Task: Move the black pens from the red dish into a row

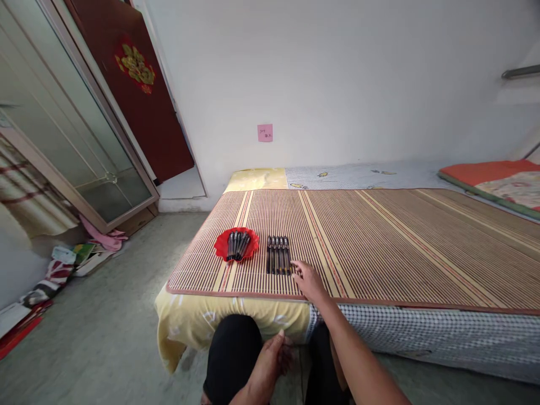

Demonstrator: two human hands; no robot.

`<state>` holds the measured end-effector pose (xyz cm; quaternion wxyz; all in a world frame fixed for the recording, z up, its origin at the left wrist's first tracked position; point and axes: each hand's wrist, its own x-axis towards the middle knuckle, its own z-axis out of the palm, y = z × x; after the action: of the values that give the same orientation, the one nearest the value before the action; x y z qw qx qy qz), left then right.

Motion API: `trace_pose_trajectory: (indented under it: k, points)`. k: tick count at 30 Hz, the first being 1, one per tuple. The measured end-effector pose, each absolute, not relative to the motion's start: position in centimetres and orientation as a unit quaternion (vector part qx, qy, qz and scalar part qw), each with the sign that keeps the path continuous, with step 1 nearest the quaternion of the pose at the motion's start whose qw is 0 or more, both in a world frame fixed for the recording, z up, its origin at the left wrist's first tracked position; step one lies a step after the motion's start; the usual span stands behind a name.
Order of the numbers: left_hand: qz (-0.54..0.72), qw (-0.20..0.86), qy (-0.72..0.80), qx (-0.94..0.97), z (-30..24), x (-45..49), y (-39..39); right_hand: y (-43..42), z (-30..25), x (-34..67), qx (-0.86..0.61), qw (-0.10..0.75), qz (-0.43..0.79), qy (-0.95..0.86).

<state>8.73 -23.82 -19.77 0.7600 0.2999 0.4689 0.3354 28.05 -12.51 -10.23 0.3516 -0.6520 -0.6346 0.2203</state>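
Observation:
Several dark pens (278, 256) with clear caps lie side by side in a neat row on the striped mat. My right hand (309, 281) rests low over the mat just right of that row. Its fingers are apart, with the tips beside the rightmost pen; whether they touch it I cannot tell. To the left of the row stands a red scalloped dish (218, 247) holding several more black pens (238, 245) in a loose pile. Down between my knees is my left hand (268, 360), thumb stretched out and other fingers loosely bent and partly hidden, with nothing visible in it.
The striped mat (379, 242) covers a bed with a yellow and checked sheet (236, 309). A folded orange quilt (485, 173) lies at the far right. A pink note (265, 133) is on the wall. Books and cloths (59, 275) lie on the floor at left.

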Motion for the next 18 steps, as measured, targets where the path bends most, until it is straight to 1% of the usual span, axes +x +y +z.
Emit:
trace_pose_trajectory:
  k: [7,9,12,14,15,16,18]
  points:
    - [0.325,0.765,0.464,0.308,-20.1,8.7,-23.7,-12.5,-10.1,28.1,-0.650,0.368,0.246,-0.617]
    - [0.323,0.764,0.469,0.304,-20.3,8.7,-23.7,-12.9,-9.6,28.0,-0.642,0.394,0.250,-0.609]
    - [0.319,0.765,0.471,0.301,-20.6,8.8,-23.5,-14.7,-7.6,27.5,-0.605,0.466,0.229,-0.604]
    - [0.320,0.765,0.467,0.305,-20.6,8.7,-23.4,-16.7,-6.0,27.1,-0.566,0.478,0.251,-0.622]
    - [0.321,0.765,0.467,0.304,-20.6,8.7,-23.4,-17.8,-5.4,26.8,-0.545,0.459,0.290,-0.639]
    - [0.325,0.765,0.468,0.302,-20.5,8.7,-23.4,-19.0,-5.0,26.6,-0.521,0.415,0.342,-0.663]
    - [0.326,0.767,0.471,0.289,-20.4,8.6,-23.5,-21.2,-5.5,26.0,-0.478,0.280,0.442,-0.705]
